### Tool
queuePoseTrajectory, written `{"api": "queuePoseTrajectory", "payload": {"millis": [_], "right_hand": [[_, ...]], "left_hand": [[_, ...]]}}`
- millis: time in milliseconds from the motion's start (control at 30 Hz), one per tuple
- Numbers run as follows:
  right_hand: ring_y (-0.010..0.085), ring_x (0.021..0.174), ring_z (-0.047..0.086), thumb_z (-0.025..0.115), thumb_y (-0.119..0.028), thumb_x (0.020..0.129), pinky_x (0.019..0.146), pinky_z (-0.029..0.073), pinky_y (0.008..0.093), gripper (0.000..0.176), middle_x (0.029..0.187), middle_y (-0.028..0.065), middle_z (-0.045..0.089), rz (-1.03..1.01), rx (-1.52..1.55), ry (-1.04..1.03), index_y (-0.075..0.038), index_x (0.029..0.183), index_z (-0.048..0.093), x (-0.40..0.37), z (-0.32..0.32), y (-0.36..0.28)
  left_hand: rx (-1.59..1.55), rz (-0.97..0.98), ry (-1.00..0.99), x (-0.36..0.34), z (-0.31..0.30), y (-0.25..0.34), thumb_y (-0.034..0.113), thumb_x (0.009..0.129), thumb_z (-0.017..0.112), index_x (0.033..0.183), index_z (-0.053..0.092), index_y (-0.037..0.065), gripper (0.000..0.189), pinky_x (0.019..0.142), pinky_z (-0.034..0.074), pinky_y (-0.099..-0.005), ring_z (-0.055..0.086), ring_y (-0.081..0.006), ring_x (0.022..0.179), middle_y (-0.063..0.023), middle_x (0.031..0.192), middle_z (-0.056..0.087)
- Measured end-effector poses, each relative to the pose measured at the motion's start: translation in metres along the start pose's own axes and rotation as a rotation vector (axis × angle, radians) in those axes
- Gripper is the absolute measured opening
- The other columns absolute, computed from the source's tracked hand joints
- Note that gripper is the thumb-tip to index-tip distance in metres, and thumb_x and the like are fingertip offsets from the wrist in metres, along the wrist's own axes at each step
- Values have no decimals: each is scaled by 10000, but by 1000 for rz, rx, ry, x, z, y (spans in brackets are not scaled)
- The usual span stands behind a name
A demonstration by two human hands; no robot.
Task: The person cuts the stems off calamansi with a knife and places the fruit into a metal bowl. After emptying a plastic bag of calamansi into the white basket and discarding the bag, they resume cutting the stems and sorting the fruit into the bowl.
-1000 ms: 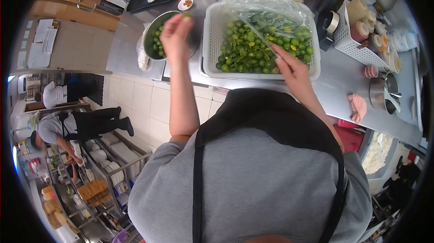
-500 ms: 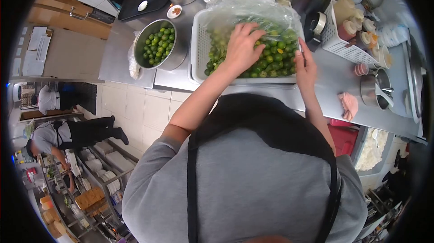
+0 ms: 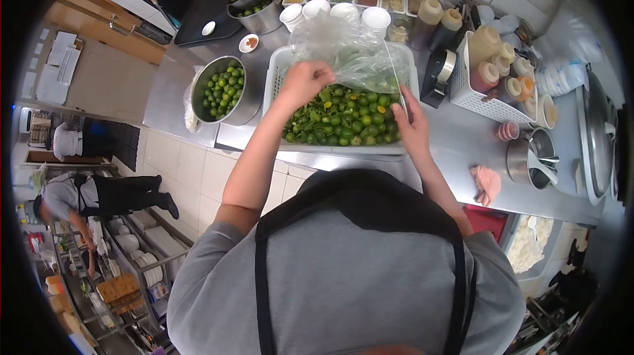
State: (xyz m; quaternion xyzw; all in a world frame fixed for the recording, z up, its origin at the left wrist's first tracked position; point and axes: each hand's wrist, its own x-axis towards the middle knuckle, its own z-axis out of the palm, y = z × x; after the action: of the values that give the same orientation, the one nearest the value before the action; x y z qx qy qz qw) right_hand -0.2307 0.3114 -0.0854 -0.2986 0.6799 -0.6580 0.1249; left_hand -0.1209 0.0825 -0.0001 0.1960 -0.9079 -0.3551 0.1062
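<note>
Green calamansi limes [image 3: 356, 117], some with leaves, fill a white perforated plastic basket [image 3: 272, 81] on the steel counter. A clear plastic bag [image 3: 363, 64] lies folded back over the basket's far half. At the bag's left side, my left hand [image 3: 305, 87] is closed, its thumb and fingertips pinching the plastic. My right hand [image 3: 413, 127] is at the basket's right rim, with the bag's taut edge running down between its thumb and forefinger. To the left stands a steel pot [image 3: 247, 101] with more limes in it.
White cups [image 3: 375, 19] and containers of toppings line the back. A white crate [image 3: 495, 81] of sauce bottles, steel pots [image 3: 528, 163] and a pink cloth [image 3: 486, 184] are on the right. Another pot of limes [image 3: 264, 17] stands back left. A co-worker [image 3: 99, 200] stands far left.
My left hand has lifted off the limes, moved left and pinched the bag. The bag is drawn farther back, baring more limes and leaves. The camera view has shifted.
</note>
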Motion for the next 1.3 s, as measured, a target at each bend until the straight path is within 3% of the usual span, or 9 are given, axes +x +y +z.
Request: {"api": "queuePoseTrajectory", "payload": {"millis": [33,67,133,367,467,667,767,1067,1300], "right_hand": [[50,572,441,572,-126,852,525,381,187,456,720,-21,494,-237,-96,37,-87,1287,439,5,1,2],[50,572,441,572,-126,852,525,381,187,456,720,-21,494,-235,-92,34,-87,1287,439,7,-2,0],[93,633,499,665,-189,782,599,421,243,499,707,31,566,80,-195,-39,-100,1242,494,14,-6,-26],[138,632,563,663,-198,772,586,437,270,276,750,100,622,74,-280,-158,-51,998,606,21,7,-22],[143,574,531,636,-179,787,558,421,271,172,665,92,588,76,-250,-126,-24,855,608,22,14,-24],[75,534,424,614,-183,808,505,362,244,169,584,17,497,122,-237,-51,-20,841,584,26,23,-63],[60,538,391,603,-182,813,497,342,239,167,572,3,455,139,-218,-4,-17,829,580,32,28,-69],[22,551,365,592,-182,821,489,300,201,162,590,-45,445,-180,-215,32,-22,809,566,58,12,-137],[21,554,352,597,-171,814,497,281,187,153,604,-63,432,-209,-105,50,-20,803,570,71,6,-169]], "left_hand": [[3,-4,1,-4,-7,4,100,769,645,789,611,-11,118,611,438,-273,552,-126,628,-66,669,606],[-10,-23,-59,-7,-13,7,98,775,641,787,607,-13,117,601,431,-261,532,-104,624,-51,659,591],[-21,-47,-119,-15,-23,11,97,781,637,784,603,-14,116,591,424,-249,512,-83,620,-35,649,577],[-209,-104,-169,-35,-40,12,118,788,635,777,601,-12,135,558,395,-242,463,-74,589,-13,624,549],[-181,-65,-161,-36,-56,12,111,792,629,785,600,-15,130,568,397,-234,471,-67,607,-6,641,554],[-587,-44,-173,-22,-81,-8,137,820,623,839,599,29,113,677,397,-202,495,-46,715,34,773,580],[-278,-41,-27,1,-74,-43,145,823,620,834,599,26,122,682,403,-203,511,-44,736,27,779,588],[-479,114,67,-11,-131,19,102,791,650,819,639,35,74,692,403,-205,523,-62,720,10,766,605],[-586,244,220,-10,-130,24,113,782,657,862,644,28,117,700,414,-202,541,-58,736,8,790,622]]}}
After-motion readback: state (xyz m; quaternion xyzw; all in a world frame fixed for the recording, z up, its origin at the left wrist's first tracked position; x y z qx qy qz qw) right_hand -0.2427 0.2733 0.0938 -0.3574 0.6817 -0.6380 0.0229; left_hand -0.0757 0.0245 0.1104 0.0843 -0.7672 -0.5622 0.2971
